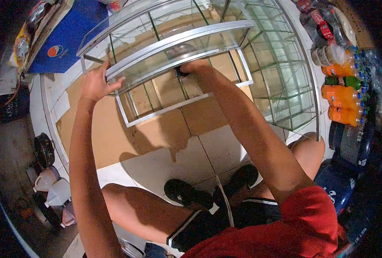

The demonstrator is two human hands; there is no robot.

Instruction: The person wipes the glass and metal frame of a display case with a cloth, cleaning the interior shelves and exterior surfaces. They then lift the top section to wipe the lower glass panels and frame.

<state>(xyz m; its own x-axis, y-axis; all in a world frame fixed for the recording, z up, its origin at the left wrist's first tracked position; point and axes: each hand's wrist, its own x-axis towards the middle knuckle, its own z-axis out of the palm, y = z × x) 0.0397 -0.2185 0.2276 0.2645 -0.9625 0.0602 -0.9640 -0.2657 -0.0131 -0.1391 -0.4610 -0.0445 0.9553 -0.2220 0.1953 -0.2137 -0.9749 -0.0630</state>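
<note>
A glass case with a silver metal frame (135, 59) stands tilted in front of me. My left hand (97, 84) grips the frame's near left corner, its thumb on the front and its fingers behind the edge. Below the front glass, my right hand (196, 66) reaches in with bent fingers. Something small and dark (182, 71) shows at those fingers, too hidden to name. Under the hands, a lower silver-edged frame (169, 112) rests over brown cardboard (109, 129) on the tiled floor.
A second glass case with shelves (281, 86) stands close on the right. Beyond it are orange soda bottles (341, 94). A blue Pepsi panel (70, 38) leans at upper left, with plastic jugs (58, 192) at lower left. My black shoes (186, 193) are on the tiles.
</note>
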